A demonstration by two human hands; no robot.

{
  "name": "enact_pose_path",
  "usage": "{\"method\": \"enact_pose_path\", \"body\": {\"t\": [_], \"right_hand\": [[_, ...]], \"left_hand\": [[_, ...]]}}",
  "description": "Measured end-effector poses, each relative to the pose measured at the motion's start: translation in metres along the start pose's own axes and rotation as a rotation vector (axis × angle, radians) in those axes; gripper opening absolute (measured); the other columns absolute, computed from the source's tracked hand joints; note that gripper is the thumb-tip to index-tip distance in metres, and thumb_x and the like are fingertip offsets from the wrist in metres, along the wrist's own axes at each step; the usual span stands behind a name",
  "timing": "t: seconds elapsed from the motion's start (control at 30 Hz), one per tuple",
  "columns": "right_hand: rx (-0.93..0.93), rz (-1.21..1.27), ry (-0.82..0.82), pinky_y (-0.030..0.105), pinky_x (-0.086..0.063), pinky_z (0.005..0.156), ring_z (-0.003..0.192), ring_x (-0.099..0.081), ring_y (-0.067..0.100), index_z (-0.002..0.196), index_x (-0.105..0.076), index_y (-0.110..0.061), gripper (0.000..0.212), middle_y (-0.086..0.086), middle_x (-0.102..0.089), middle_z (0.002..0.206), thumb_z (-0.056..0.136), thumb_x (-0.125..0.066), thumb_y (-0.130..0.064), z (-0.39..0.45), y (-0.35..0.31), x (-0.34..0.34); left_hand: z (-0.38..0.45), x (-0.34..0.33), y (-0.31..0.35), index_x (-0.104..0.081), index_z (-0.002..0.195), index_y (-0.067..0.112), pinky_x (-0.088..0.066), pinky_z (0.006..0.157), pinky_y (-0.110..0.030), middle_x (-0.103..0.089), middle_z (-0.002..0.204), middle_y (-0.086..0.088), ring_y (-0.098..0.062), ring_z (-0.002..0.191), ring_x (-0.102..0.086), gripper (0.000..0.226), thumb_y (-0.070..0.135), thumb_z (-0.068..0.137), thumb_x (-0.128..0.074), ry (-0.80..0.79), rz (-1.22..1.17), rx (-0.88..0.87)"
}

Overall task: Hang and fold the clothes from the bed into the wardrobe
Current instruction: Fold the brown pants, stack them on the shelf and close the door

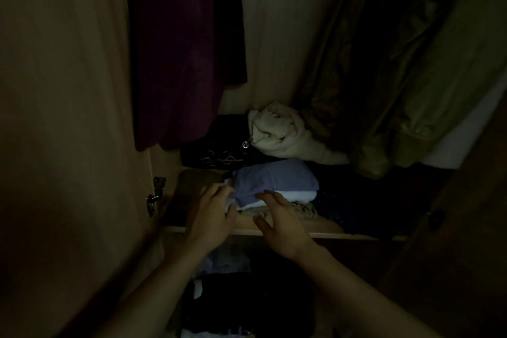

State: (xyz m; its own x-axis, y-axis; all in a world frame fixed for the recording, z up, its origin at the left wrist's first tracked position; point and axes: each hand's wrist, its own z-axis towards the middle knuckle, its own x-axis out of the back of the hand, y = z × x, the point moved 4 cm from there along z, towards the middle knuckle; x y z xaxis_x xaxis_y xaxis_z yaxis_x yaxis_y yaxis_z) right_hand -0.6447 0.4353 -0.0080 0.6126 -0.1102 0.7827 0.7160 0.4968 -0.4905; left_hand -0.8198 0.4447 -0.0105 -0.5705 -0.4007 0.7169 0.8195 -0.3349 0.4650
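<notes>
Head cam is pretty dark, but the thing in play is the folded lavender garment (pixel 274 182), sitting on top of a small stack at the front of the wardrobe shelf (pixel 329 234). Left hand (pixel 212 212) is at its left end, fingers curled into the fabric there, looks like it's gripping the edge of the fold. Right hand (pixel 279 223) is just in front of the stack with fingers spread and loose, fingertips touching or nearly touching the front edge, holding nothing.

What I'd worry about: the stack sits right at the shelf lip, so if either hand drags back, the lavender piece could slide off and fall onto the pile below. Pushing from the left only could also skew the fold or bunch it up against the dark clothes (pixel 365 200) on its right.

What's stored where: same shelf has a cream bundle (pixel 279 132) and a black printed item (pixel 219 151) at the back, behind the stack. Above, a dark purple garment (pixel 181 49) hangs on the left and an olive jacket (pixel 428 77) on the right. The lower compartment holds more dark and pale clothes (pixel 241 296), too dim to sort out.
</notes>
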Motion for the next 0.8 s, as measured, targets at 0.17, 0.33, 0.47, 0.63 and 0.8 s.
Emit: {"method": "enact_pose_path", "body": {"t": [0.17, 0.33, 0.47, 0.63, 0.8], "right_hand": [[0.052, -0.002, 0.076, 0.031, -0.034, 0.111, 0.131, -0.042, 0.019, 0.141, -0.044, -0.014, 0.049, 0.006, -0.045, 0.144, 0.096, -0.061, -0.022, -0.04, -0.009, 0.059], [0.08, -0.021, 0.134, 0.014, -0.03, 0.097, 0.119, -0.044, 0.014, 0.139, -0.045, -0.017, 0.047, 0.003, -0.049, 0.134, 0.095, -0.06, -0.027, -0.097, -0.013, 0.114], [0.107, -0.004, 0.163, 0.012, -0.028, 0.09, 0.117, -0.047, 0.018, 0.135, -0.049, -0.011, 0.044, 0.008, -0.05, 0.131, 0.094, -0.062, -0.022, -0.124, -0.022, 0.152], [0.122, 0.071, 0.25, 0.014, -0.03, 0.096, 0.119, -0.042, 0.007, 0.139, -0.045, -0.017, 0.047, 0.001, -0.047, 0.137, 0.096, -0.06, -0.028, -0.154, -0.045, 0.195], [0.101, 0.025, 0.266, 0.022, -0.038, 0.1, 0.123, -0.045, 0.012, 0.14, -0.044, -0.02, 0.047, -0.002, -0.048, 0.137, 0.096, -0.06, -0.029, -0.185, -0.066, 0.215]], "left_hand": [[-0.024, 0.029, 0.055, -0.062, 0.117, 0.019, -0.045, 0.086, -0.035, -0.059, 0.12, -0.002, -0.021, 0.106, -0.05, 0.026, 0.028, 0.093, -0.059, 0.034, 0.033, -0.036], [-0.062, 0.057, 0.121, -0.061, 0.118, 0.015, -0.046, 0.088, -0.042, -0.059, 0.118, -0.003, -0.022, 0.106, -0.05, 0.03, 0.033, 0.095, -0.052, 0.007, 0.069, -0.094], [-0.081, 0.087, 0.165, -0.062, 0.115, 0.014, -0.044, 0.088, -0.045, -0.059, 0.115, -0.003, -0.024, 0.104, -0.053, 0.061, 0.052, 0.087, -0.023, -0.113, 0.249, -0.189], [-0.092, 0.136, 0.198, -0.062, 0.121, 0.013, -0.047, 0.089, -0.043, -0.06, 0.121, -0.005, -0.022, 0.106, -0.053, 0.043, 0.039, 0.091, -0.047, 0.044, 0.204, -0.171], [-0.112, 0.145, 0.225, -0.06, 0.122, 0.016, -0.046, 0.089, -0.039, -0.058, 0.122, -0.001, -0.018, 0.108, -0.051, 0.03, 0.027, 0.095, -0.06, 0.062, 0.111, -0.19]]}}
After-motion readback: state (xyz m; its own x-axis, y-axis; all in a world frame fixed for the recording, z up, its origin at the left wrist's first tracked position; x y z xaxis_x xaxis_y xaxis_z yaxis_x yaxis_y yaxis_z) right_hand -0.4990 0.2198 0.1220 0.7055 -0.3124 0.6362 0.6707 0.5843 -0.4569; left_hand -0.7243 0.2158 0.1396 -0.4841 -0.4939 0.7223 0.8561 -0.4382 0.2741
